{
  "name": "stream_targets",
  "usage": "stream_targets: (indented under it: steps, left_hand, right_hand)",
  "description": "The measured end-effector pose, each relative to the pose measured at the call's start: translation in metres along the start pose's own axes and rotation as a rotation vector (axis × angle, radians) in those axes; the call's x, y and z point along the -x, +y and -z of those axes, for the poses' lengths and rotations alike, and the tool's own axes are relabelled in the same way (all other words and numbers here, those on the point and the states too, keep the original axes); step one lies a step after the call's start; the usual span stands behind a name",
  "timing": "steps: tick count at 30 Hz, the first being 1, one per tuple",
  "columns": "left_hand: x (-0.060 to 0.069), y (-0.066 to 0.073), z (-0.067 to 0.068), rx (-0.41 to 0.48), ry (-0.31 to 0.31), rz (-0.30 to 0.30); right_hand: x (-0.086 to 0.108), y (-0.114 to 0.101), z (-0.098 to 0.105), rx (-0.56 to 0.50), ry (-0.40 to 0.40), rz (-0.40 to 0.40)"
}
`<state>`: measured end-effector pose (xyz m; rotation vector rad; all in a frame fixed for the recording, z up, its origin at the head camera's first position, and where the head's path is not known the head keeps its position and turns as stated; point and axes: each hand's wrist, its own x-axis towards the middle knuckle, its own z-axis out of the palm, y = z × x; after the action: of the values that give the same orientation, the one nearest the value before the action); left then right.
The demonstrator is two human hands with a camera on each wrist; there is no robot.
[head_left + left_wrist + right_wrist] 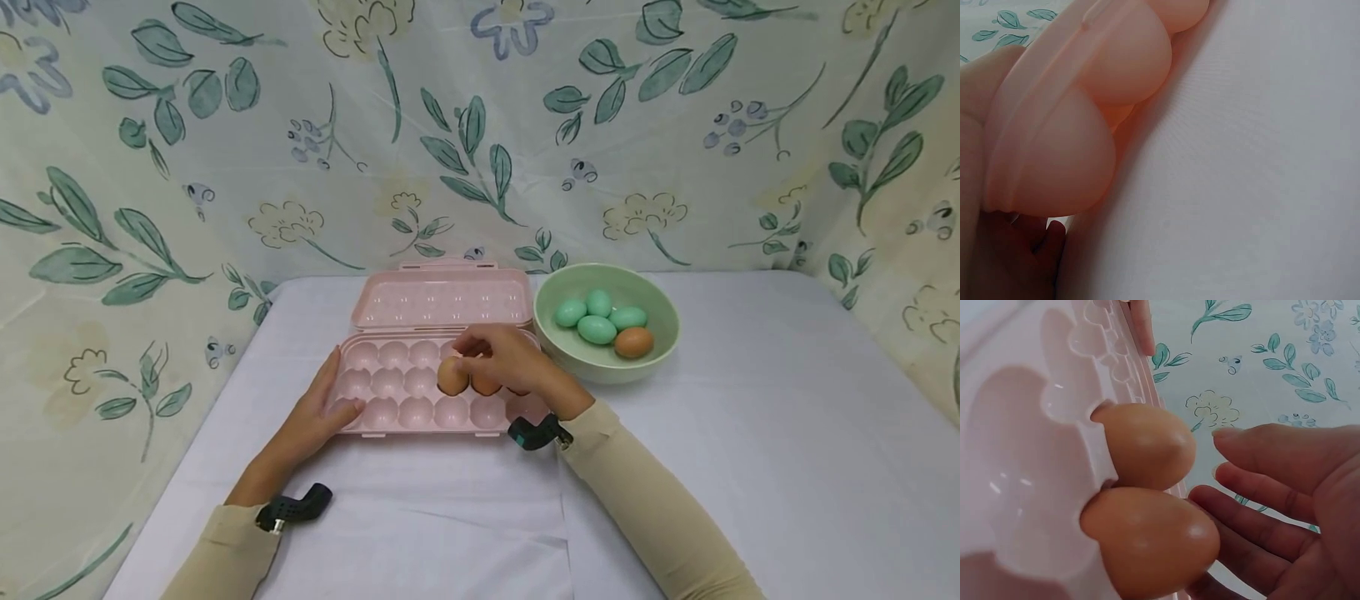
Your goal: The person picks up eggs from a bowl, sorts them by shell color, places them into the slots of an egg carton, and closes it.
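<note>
A pink egg carton (417,412) lies with its lid (442,298) folded back. Brown eggs sit in its middle row: one egg (453,377) and another egg (486,384) show, and my right hand covers the cups beside them. In the right wrist view, the far egg (1150,447) and near egg (1154,540) rest in their cups. My right hand (510,362) hovers over them, thumb and fingers apart, nothing between them. With my left hand (315,417) I grip the carton's left end, thumb over the front corner and fingers along the side.
Right of the carton stands a green bowl (607,367) holding several green eggs (597,329) and a brown egg (633,342). A white cloth (750,467) covers the table. Floral fabric (480,125) hangs behind and at both sides.
</note>
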<state>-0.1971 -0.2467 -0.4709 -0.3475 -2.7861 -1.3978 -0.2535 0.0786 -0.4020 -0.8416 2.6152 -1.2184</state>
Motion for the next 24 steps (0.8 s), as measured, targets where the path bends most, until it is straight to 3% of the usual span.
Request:
stream_targets:
  steps: [11,17,24]
  left_hand:
    - [0.0,0.0,-0.001,0.0,0.008,-0.003]
    - [-0.001,-0.001,-0.001,0.001,0.005,-0.008]
    - [0.0,-0.001,0.0,0.014,0.003,-0.011]
  right_hand:
    - [0.005,0.0,0.024,0.006,0.014,0.014]
    - [0.012,-0.002,0.037,-0.003,0.027,-0.043]
    - [0.017,-0.008,0.048,0.018,0.058,0.003]
